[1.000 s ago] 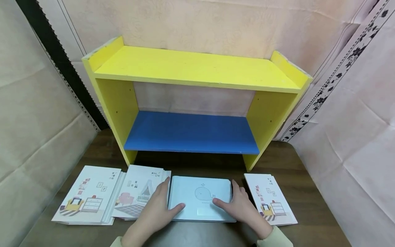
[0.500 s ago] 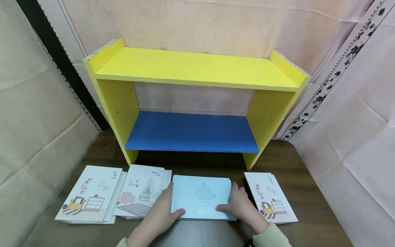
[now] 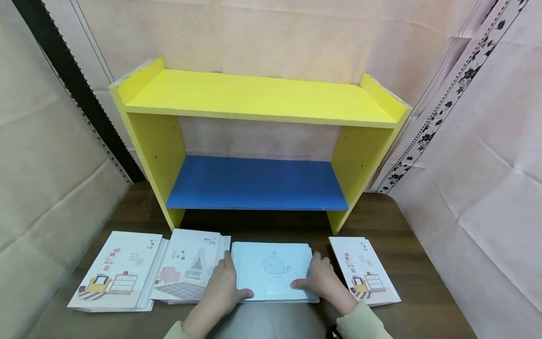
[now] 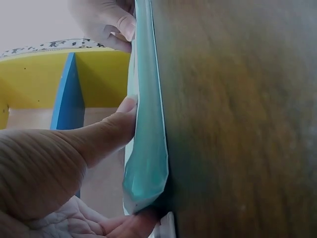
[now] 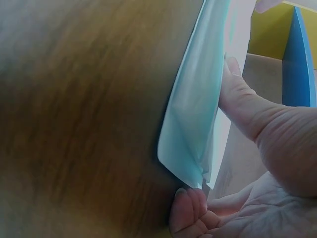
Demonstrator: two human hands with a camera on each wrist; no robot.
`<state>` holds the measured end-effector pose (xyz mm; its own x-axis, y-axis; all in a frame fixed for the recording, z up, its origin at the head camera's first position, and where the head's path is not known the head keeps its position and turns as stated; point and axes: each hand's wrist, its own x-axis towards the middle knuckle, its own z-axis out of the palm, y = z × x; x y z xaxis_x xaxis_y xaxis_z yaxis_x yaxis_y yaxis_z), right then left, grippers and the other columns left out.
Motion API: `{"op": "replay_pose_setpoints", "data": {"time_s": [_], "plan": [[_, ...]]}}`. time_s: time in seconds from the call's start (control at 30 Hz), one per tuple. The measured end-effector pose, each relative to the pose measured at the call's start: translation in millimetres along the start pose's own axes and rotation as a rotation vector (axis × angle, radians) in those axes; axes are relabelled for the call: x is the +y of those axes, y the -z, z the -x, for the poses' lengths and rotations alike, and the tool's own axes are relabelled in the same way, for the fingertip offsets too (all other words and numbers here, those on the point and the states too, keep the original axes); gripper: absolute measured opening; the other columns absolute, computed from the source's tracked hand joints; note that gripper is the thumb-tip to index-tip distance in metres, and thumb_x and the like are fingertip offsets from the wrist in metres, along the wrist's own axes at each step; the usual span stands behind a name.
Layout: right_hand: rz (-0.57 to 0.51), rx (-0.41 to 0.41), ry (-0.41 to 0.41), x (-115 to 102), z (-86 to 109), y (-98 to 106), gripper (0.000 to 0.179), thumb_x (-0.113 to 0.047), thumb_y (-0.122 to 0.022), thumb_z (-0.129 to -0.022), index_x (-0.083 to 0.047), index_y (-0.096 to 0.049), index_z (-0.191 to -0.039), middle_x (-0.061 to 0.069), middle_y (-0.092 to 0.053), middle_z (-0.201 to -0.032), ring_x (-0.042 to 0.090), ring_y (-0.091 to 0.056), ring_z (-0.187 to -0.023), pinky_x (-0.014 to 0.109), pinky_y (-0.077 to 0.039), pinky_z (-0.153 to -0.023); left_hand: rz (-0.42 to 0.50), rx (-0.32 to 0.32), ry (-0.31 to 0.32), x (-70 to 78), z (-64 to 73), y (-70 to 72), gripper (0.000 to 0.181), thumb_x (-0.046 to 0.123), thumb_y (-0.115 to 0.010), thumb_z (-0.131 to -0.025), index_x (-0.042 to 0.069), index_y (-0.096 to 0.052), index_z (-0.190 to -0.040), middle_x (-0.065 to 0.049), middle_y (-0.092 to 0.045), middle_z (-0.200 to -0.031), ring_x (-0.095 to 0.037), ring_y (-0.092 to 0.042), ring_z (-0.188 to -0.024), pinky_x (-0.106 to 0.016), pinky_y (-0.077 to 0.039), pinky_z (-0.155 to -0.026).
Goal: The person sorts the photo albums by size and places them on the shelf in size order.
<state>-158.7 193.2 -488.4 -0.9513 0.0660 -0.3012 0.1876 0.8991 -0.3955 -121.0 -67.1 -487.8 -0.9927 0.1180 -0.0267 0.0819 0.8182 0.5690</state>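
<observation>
A thin stack of light blue booklets (image 3: 271, 256), with a whale drawn on the top cover, lies flat in the middle of the table. My left hand (image 3: 222, 287) grips its left side, thumb over the cover and fingers around the side edge. From the other side my right hand (image 3: 323, 280) holds it the same way, thumb on the front right part of the cover. In the left wrist view the booklets (image 4: 148, 124) show edge-on, low over the wood. The right wrist view has my fingertips (image 5: 188, 206) at the booklets' corner.
Behind stands a yellow shelf unit (image 3: 254, 96) with a blue lower board (image 3: 258, 183). White booklets with a pagoda-like drawing (image 3: 182, 263) and more white booklets (image 3: 120, 263) lie left. Another white pile (image 3: 364, 270) lies right, close to my right hand. Pale cloth (image 3: 478, 226) hangs around the table.
Both hands have stayed at the sides of the blue booklets, their thumbs shifting only slightly on the cover. The head view has moved a little.
</observation>
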Motion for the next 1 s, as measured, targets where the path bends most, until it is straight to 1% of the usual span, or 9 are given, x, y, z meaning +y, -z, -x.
{"op": "replay_pose_setpoints", "data": {"time_s": [0.1,0.23,0.33,0.5,0.6,0.7,0.8,0.9,1.0], "plan": [[0.007,0.008,0.007,-1,-1.5,1,0.123,-0.051,-0.088,-0.06,0.017,-0.026,-0.141,0.042,-0.038,-0.133,0.049,-0.042,-0.123,0.057,-0.039,-0.099,-0.012,0.004,0.01,2.6,-1.4,1.5,0.121,0.036,-0.09,-0.063,-0.024,-0.018,-0.14,-0.046,-0.039,-0.13,-0.05,-0.046,-0.12,-0.054,-0.042,-0.097],[0.008,0.013,0.008,0,-2.9,1,0.123,-0.051,-0.088,-0.06,0.017,-0.026,-0.142,0.041,-0.038,-0.133,0.049,-0.042,-0.124,0.057,-0.039,-0.099,-0.035,-0.025,0.024,6.7,-4.7,1.6,0.121,0.036,-0.089,-0.064,-0.022,-0.016,-0.141,-0.046,-0.039,-0.129,-0.051,-0.046,-0.119,-0.054,-0.044,-0.094],[-0.003,0.003,0.021,1,-2.9,0,0.124,-0.052,-0.088,-0.06,0.018,-0.026,-0.141,0.042,-0.038,-0.133,0.05,-0.042,-0.123,0.057,-0.04,-0.098,-0.059,-0.03,0.028,7.5,-6.0,1.6,0.121,0.035,-0.089,-0.063,-0.02,-0.018,-0.142,-0.045,-0.041,-0.126,-0.05,-0.049,-0.114,-0.054,-0.048,-0.088],[0.001,-0.008,0.013,0,-0.3,-1,0.124,-0.052,-0.089,-0.058,0.018,-0.027,-0.14,0.042,-0.039,-0.131,0.05,-0.044,-0.121,0.058,-0.04,-0.097,-0.089,-0.032,0.027,7.7,-1.7,0.4,0.117,0.036,-0.09,-0.063,-0.019,-0.023,-0.142,-0.04,-0.046,-0.119,-0.044,-0.054,-0.105,-0.051,-0.051,-0.083],[-0.005,-0.007,0.011,0,0.2,-1,0.124,-0.052,-0.089,-0.057,0.018,-0.028,-0.14,0.042,-0.04,-0.129,0.05,-0.045,-0.119,0.058,-0.041,-0.096,-0.083,-0.024,0.036,9.9,0.4,-2.4,0.117,0.035,-0.09,-0.062,-0.019,-0.022,-0.142,-0.039,-0.047,-0.115,-0.043,-0.054,-0.101,-0.05,-0.051,-0.079],[-0.02,-0.005,0.011,0,1.3,-1,0.124,-0.052,-0.089,-0.057,0.017,-0.028,-0.14,0.042,-0.041,-0.127,0.049,-0.046,-0.117,0.058,-0.042,-0.095,-0.07,-0.017,0.047,12.0,0.9,-3.7,0.119,0.034,-0.09,-0.061,-0.019,-0.021,-0.142,-0.039,-0.047,-0.114,-0.043,-0.054,-0.101,-0.05,-0.052,-0.077],[-0.032,0.007,0.004,1,2.6,0,0.123,-0.051,-0.09,-0.056,0.017,-0.029,-0.14,0.041,-0.042,-0.126,0.046,-0.049,-0.115,0.058,-0.043,-0.094,-0.024,-0.022,0.053,13.6,-0.6,-3.1,0.12,0.033,-0.091,-0.061,-0.02,-0.02,-0.142,-0.041,-0.043,-0.119,-0.042,-0.056,-0.1,-0.049,-0.052,-0.078],[-0.043,0.012,0.01,2,3.6,0,0.12,-0.05,-0.09,-0.056,0.016,-0.032,-0.139,0.039,-0.044,-0.123,0.041,-0.052,-0.107,0.056,-0.045,-0.092,0.075,-0.032,0.078,14.2,-1.6,0.6,0.116,0.03,-0.09,-0.066,-0.02,-0.019,-0.142,-0.042,-0.035,-0.129,-0.041,-0.056,-0.103,-0.048,-0.052,-0.081],[-0.064,0.008,0.028,2,4.5,1,0.115,-0.049,-0.09,-0.058,0.014,-0.035,-0.137,0.036,-0.047,-0.119,0.035,-0.054,-0.099,0.053,-0.048,-0.088,0.19,-0.034,0.087,13.3,-1.9,8.0,0.106,0.029,-0.085,-0.073,-0.017,-0.021,-0.144,-0.039,-0.03,-0.137,-0.042,-0.053,-0.112,-0.05,-0.048,-0.09]]}}
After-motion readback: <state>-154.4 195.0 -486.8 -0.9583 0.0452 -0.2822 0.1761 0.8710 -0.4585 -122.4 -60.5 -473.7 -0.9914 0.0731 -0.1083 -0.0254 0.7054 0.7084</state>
